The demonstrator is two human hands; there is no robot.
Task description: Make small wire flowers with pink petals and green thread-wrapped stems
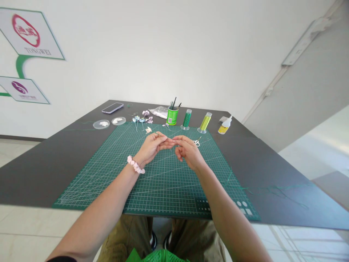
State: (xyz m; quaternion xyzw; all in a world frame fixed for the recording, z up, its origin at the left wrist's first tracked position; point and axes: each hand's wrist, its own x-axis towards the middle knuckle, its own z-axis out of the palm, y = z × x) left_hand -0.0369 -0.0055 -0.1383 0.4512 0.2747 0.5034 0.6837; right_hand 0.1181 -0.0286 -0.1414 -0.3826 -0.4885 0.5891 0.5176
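My left hand [155, 146], with a pink scrunchie [135, 165] round the wrist, pinches the thin stem of a small pale flower [148, 130]. The flower's head sticks out to the left beyond the fingers. Close against those fingertips, my right hand [188, 150] has its thumb and index finger pressed together; whatever lies between them is too small to make out. Both hands are above the green cutting mat [163, 189]. White-handled scissors [196, 143] lie just behind the right hand, partly hidden by it.
Behind the hands stand a green can of tools [172, 115], a dark green thread spool [187, 119], a yellow-green spool [205, 123] and a glue bottle [225, 124]. Blue and purple flowers [141, 120], two shallow dishes [101, 124] and a phone [112, 107] lie left. Loose green thread [283, 191] trails right.
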